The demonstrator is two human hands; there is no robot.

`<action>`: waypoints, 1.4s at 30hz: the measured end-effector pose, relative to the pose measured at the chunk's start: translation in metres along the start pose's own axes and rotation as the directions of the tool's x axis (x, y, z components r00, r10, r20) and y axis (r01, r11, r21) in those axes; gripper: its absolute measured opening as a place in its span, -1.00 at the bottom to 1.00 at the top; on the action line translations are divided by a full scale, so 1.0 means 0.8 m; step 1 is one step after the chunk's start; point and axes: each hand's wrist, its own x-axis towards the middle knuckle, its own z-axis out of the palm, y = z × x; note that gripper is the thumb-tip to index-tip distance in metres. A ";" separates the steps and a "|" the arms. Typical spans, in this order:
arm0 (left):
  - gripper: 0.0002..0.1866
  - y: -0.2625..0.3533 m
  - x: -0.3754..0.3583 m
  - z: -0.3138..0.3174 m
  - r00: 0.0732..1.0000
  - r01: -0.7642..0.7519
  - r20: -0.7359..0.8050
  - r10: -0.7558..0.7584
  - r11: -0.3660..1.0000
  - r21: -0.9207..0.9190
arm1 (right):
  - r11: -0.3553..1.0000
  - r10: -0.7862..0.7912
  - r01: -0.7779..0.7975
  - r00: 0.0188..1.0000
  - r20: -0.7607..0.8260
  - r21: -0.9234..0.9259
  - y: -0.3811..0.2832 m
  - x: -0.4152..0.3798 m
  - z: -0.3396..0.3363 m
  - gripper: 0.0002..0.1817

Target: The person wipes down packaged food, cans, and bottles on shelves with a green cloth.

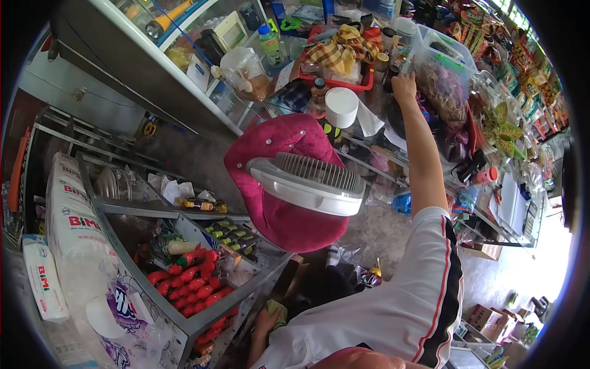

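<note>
My right hand [404, 88] is stretched far forward, with its fingers curled at the near left edge of a clear plastic bin [439, 77]. The bin is tilted and has dark and purple items inside; the fingertips are partly hidden. Low in the view, my left hand [264, 322] is closed round a crumpled green cloth [278, 312]. Just left of my right hand stands a red tray [367, 80] with a yellow checked cloth [344, 50] on it. A white paper roll [342, 107] stands nearer to me on the glass counter.
A magenta velvet chair [289, 230] carrying a grey fan [307, 187] stands between me and the counter. At left, a metal-framed case [184, 320] holds red-wrapped goods [190, 283], beside wrapped white packs [77, 209]. A glass display case [178, 74] runs along the upper left.
</note>
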 end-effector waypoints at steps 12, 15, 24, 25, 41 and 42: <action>-0.36 0.020 0.002 -0.014 0.997 0.025 0.075 -0.019 0.997 -0.076 | 0.839 -0.081 0.149 0.985 -0.150 0.524 0.057 -0.011 -0.061 -0.69; -0.34 -0.003 0.004 -0.014 0.999 -0.002 0.044 0.006 0.996 -0.094 | 0.743 -0.015 0.177 0.969 -0.248 0.645 0.051 -0.043 -0.105 -0.72; -0.28 -0.033 0.004 -0.027 0.939 -0.337 -0.057 0.338 0.941 0.036 | 0.291 0.508 0.206 0.794 -0.333 0.934 -0.054 -0.385 -0.251 -0.65; -0.30 -0.014 -0.013 -0.048 0.908 -0.419 0.007 0.420 0.904 0.081 | 0.261 0.537 0.167 0.793 -0.287 0.951 -0.071 -0.442 -0.265 -0.67; 0.13 0.007 -0.182 -0.055 0.439 -0.869 -0.033 0.898 0.433 0.241 | -0.050 -0.093 -0.321 0.944 0.315 0.946 -0.338 -0.999 -0.364 -0.62; 0.13 -0.002 -0.187 -0.051 0.436 -0.870 -0.027 0.900 0.429 0.244 | -0.070 -0.085 -0.316 0.947 0.310 0.946 -0.349 -1.011 -0.363 -0.62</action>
